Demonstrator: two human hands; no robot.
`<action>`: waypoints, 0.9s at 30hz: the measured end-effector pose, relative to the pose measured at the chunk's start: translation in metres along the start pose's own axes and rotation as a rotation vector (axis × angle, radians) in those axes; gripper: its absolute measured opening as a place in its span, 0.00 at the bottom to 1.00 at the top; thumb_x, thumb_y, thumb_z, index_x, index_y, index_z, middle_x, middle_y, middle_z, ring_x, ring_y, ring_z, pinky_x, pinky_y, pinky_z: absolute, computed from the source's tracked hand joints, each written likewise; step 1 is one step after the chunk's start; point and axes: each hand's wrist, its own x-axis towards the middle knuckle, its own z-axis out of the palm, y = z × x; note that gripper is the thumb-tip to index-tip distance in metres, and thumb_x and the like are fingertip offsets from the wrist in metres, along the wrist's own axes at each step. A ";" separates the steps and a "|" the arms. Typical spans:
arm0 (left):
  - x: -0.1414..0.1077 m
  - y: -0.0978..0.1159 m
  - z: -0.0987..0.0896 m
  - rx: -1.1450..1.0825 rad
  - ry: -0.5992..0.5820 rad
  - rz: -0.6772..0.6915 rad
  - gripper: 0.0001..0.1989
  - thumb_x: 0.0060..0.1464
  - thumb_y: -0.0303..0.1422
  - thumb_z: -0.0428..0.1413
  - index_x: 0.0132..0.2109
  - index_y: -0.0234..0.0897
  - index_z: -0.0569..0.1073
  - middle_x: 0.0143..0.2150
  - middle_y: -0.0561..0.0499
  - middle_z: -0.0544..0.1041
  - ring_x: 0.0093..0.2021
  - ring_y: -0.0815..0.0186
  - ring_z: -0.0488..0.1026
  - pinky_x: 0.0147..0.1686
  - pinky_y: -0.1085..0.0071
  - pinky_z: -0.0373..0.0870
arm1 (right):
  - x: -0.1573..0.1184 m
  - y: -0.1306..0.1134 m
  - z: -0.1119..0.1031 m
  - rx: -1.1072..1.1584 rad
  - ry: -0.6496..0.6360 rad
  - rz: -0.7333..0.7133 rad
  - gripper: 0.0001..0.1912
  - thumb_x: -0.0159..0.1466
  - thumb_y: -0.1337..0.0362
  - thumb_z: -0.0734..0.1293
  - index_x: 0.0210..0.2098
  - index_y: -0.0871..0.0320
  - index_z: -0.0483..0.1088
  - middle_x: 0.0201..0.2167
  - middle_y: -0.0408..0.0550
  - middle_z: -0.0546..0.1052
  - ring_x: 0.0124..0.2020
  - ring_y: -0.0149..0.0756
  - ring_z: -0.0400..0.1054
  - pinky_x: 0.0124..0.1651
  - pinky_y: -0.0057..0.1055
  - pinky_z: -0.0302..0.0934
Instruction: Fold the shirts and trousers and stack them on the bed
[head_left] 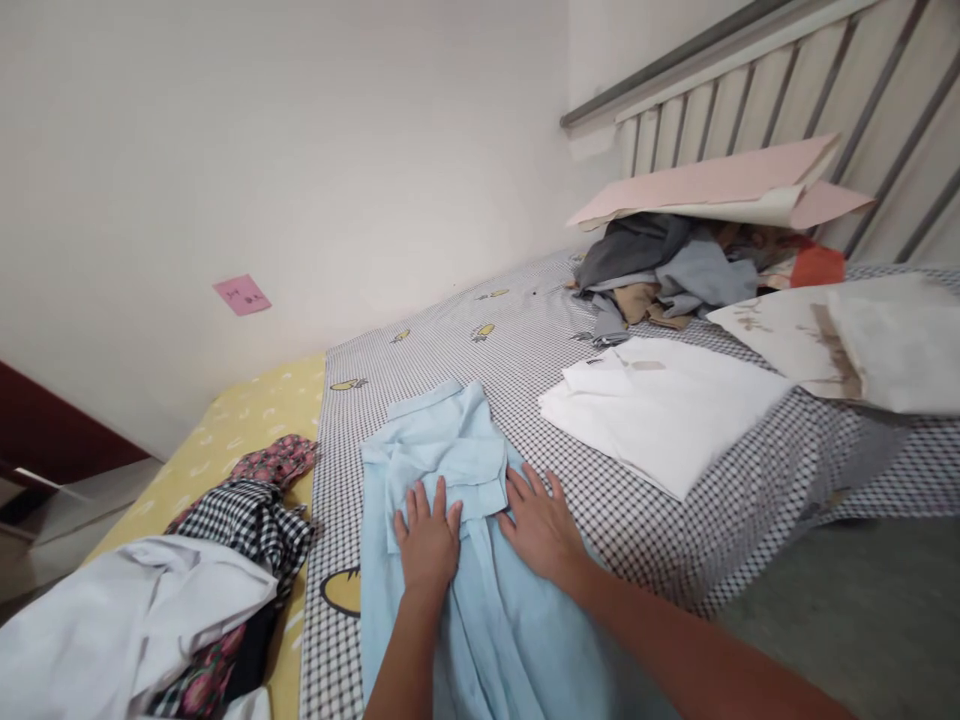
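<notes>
A light blue garment (487, 620), apparently a shirt, lies lengthwise over the checked bed cover, with a folded part across its far half. My left hand (429, 535) rests flat on that folded part, fingers spread and pointing away from me. To its right, my right hand (544, 525) presses on the garment's right edge, its fingers also spread. Neither hand grips anything. The near end of the garment runs out of the bottom of the view, partly covered by my forearms.
A folded white garment (675, 410) lies to the right, beyond it a patterned cream cloth (795, 330). Grey and brown clothes (645, 260) are heaped under a pink sheet (712, 185) near the slatted headboard (787, 90). At left sits a loose pile with a white garment (142, 610).
</notes>
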 end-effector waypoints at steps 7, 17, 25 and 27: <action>-0.016 0.004 -0.007 -0.058 -0.045 -0.076 0.30 0.69 0.46 0.40 0.73 0.43 0.56 0.75 0.36 0.55 0.75 0.43 0.51 0.69 0.41 0.53 | -0.004 0.005 -0.003 0.087 0.148 -0.009 0.33 0.68 0.72 0.57 0.72 0.56 0.56 0.68 0.56 0.67 0.67 0.42 0.59 0.68 0.44 0.48; -0.059 -0.003 -0.010 -0.104 -0.119 -0.054 0.30 0.70 0.45 0.39 0.74 0.45 0.51 0.77 0.45 0.49 0.76 0.49 0.46 0.71 0.41 0.48 | -0.005 0.002 -0.008 0.012 0.031 -0.020 0.24 0.67 0.70 0.61 0.61 0.50 0.72 0.64 0.54 0.71 0.63 0.44 0.63 0.65 0.48 0.47; -0.107 -0.010 -0.021 -0.261 -0.256 -0.046 0.31 0.69 0.43 0.42 0.75 0.41 0.51 0.78 0.43 0.44 0.77 0.47 0.39 0.73 0.40 0.39 | 0.005 0.015 -0.004 0.312 -0.073 0.039 0.38 0.63 0.68 0.62 0.72 0.54 0.54 0.72 0.59 0.60 0.71 0.51 0.53 0.70 0.58 0.44; -0.116 -0.017 -0.026 -0.338 -0.291 -0.019 0.33 0.67 0.44 0.47 0.74 0.41 0.53 0.78 0.42 0.45 0.77 0.44 0.40 0.71 0.37 0.39 | 0.006 0.028 -0.009 0.401 -0.129 0.038 0.42 0.62 0.66 0.63 0.74 0.54 0.49 0.74 0.58 0.55 0.73 0.48 0.50 0.70 0.55 0.47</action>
